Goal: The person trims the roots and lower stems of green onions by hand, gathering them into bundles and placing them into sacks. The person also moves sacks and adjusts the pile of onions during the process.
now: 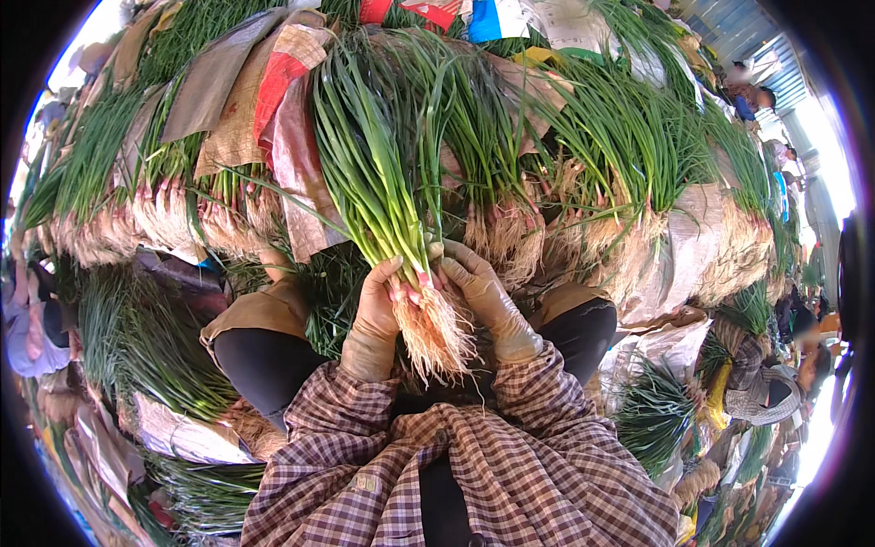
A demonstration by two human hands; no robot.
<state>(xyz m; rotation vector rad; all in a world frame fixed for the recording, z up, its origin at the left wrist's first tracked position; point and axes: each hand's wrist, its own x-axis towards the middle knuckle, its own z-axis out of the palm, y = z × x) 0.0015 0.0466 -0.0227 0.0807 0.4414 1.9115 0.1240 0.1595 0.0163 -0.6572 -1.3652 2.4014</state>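
Observation:
A bunch of spring onions [383,171] is held up before my chest, its green leaves pointing away from me. Its pinkish bulbs and long pale roots [434,335] hang toward my lap. My left hand [376,314], in a thin pale glove, grips the bunch from the left, thumb laid over the stems just above the bulbs. From the other side my right hand [489,297], gloved alike, has its fingers curled against the stems and bulbs. Its fingertips are partly hidden behind the bunch, so its exact hold there is hard to see.
Ahead, spring onions [622,150] lie piled in a long row, roots facing me. Woven sacking [307,164] drapes over part of it. More bunches lie at left [150,349] and right [653,410]. My bent knees [263,362] flank my hands. Other people [752,92] sit at the right.

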